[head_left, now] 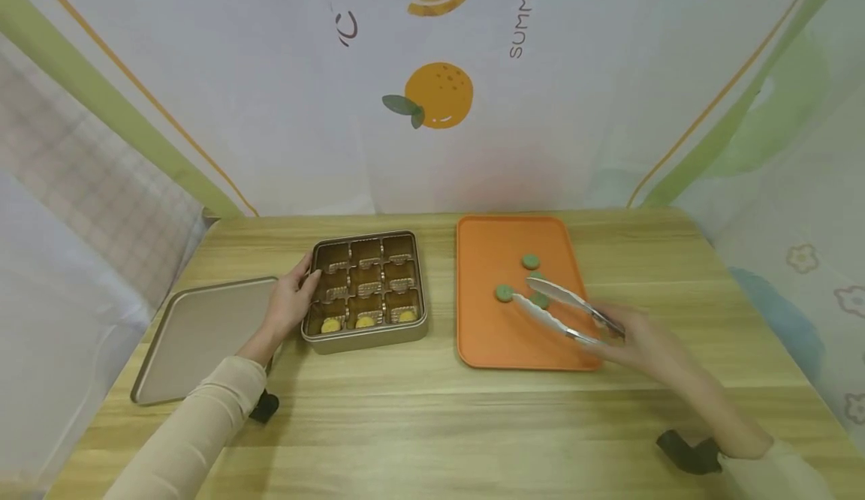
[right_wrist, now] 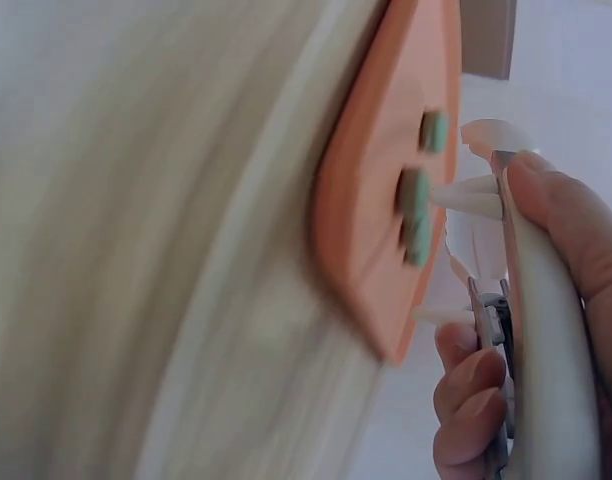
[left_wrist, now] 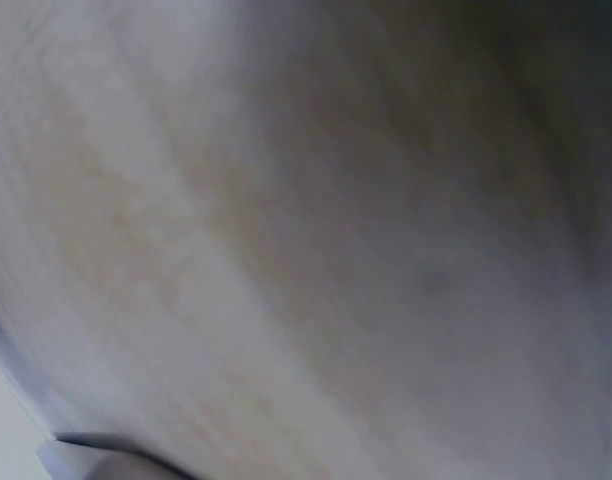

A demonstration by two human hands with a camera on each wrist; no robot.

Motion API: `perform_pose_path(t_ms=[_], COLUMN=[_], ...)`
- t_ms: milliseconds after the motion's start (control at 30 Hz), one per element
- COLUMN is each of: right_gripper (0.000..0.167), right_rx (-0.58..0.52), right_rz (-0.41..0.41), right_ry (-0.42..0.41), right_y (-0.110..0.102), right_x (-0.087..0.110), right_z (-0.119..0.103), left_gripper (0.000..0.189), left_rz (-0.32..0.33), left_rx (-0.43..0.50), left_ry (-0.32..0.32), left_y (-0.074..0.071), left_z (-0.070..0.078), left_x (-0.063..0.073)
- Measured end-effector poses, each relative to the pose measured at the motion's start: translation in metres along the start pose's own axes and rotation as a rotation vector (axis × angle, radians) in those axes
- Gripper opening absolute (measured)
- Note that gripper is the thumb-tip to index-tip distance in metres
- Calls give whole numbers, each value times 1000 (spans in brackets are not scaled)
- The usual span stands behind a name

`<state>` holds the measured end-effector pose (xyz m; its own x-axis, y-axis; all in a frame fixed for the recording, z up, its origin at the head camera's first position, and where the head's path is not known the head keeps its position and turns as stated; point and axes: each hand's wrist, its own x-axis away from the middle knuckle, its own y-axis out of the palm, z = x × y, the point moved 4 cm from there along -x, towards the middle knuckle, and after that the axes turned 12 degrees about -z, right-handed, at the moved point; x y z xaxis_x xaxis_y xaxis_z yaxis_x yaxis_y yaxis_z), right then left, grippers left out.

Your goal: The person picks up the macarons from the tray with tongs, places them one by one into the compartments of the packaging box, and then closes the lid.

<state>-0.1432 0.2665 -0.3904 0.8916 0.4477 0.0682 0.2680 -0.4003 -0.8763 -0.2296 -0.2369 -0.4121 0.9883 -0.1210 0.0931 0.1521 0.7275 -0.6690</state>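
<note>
My left hand [head_left: 289,305] grips the left side of a square tin [head_left: 372,337], thumb at its rim. The tin's divided insert has a yellow cookie [head_left: 365,322] in each of the three near compartments. In my right hand [head_left: 638,341] are metal tongs [head_left: 561,327], their arms spread over an orange tray [head_left: 483,342]. Several round green cookies [head_left: 530,261] lie on that tray, some partly behind the tongs. The right wrist view shows fingers and thumb around the tongs [right_wrist: 556,370], with green cookies [right_wrist: 414,195] beyond. The left wrist view is a blur.
A flat metal lid [head_left: 209,335] lies left of the tin, partly under my left forearm. The wooden table [head_left: 432,425] extends in front of the tin and tray. A printed cloth [head_left: 304,125] hangs behind the table's far edge.
</note>
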Motion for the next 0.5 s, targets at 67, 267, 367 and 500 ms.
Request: perform_pose_path(t_ms=[67,267,367,500], right_gripper=[60,63,64,63], right_rx=[44,77,78,90], right_rz=[21,29,27,26], right_ry=[9,33,34,17], right_y=[-3,-8,-7,-7], right_x=[9,23,25,24], right_z=[5,12,13,13], left_gripper=[53,53,53,53], left_rz=[-1,-2,-7,-13], left_rx=[2,10,8,0], left_ry=[1,9,5,-5], left_y=[0,-1,-1,0], left_z=[0,0,0,0], left_x=[0,-1,-1,0])
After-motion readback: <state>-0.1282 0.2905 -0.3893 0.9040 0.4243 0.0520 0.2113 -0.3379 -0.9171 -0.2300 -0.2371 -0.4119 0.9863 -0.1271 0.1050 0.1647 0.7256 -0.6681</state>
